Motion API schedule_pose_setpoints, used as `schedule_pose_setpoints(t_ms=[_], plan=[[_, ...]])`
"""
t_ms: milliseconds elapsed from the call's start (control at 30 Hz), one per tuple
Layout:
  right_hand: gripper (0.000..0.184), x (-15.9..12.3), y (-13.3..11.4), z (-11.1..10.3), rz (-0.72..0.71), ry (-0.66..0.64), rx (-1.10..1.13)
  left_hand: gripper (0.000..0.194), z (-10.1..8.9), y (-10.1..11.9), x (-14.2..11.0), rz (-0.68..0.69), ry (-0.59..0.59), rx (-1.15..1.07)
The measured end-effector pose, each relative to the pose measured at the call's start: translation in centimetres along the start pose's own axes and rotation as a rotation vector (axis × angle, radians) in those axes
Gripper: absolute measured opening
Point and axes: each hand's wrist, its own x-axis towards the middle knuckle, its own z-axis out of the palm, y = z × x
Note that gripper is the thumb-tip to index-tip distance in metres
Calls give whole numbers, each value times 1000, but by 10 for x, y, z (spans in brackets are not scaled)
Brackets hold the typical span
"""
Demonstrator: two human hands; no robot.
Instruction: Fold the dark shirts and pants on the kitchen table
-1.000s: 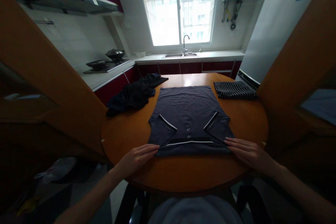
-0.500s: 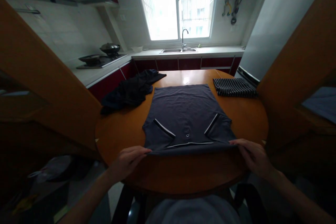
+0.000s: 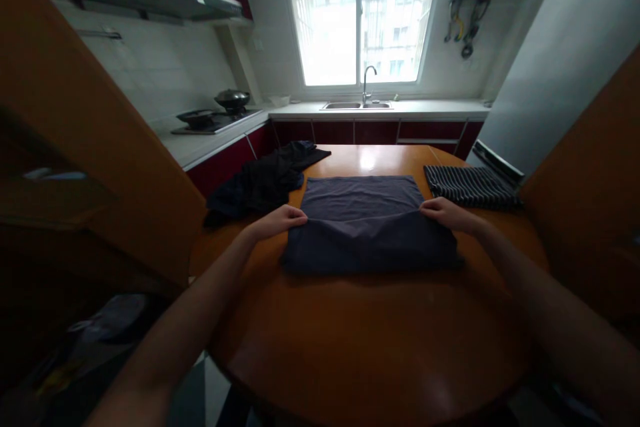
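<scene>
A dark grey-blue polo shirt [image 3: 370, 243] lies on the round wooden table [image 3: 370, 347], its near part turned over onto the far part. My left hand [image 3: 280, 220] pinches the left end of the turned-over edge. At the right end of that same edge, my right hand [image 3: 447, 213] is closed on the cloth. Between the two hands the edge is stretched nearly straight. The collar and sleeves are hidden under the fold.
A heap of dark clothes [image 3: 265, 180] lies at the table's left. A folded black-and-white striped cloth [image 3: 470, 185] is at the right. Behind are a sink [image 3: 345, 105], a stove with a lidded pan [image 3: 233, 99], and a fridge [image 3: 535, 73] at right.
Both hands have moved away from me, carrying the shirt's near edge up and over the rest. The collar and sleeves have gone out of sight. The camera view has shifted slightly.
</scene>
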Motion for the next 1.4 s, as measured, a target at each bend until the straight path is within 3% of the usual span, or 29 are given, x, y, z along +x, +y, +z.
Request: schedule_pose_setpoints(t_ms=[100, 200, 433, 1033, 1167, 1267, 1333, 1400], plan=[[46, 36, 24, 9, 81, -51, -4, 47, -5, -21, 32, -29, -10, 27], [37, 48, 42, 18, 121, -6, -5, 44, -5, -36, 47, -6, 49, 51], [20, 49, 61, 18, 100, 227, -21, 42, -3, -47, 58, 74, 249, 173], [17, 58, 89, 32, 91, 447, -81, 31, 14, -67, 75, 197, 501, 447], [17, 54, 81, 27, 150, 392, -191, 31, 9, -68, 74, 157, 487, 511], [24, 50, 56, 27, 242, 354, -421, 42, 11, -51, 70, 164, 466, 592], [35, 48, 29, 39, 237, 382, -545, 52, 29, -29, 69, 197, 401, 668], [46, 48, -3, 64, 113, 404, -562, 58, 63, -6, 71, 237, 291, 744]])
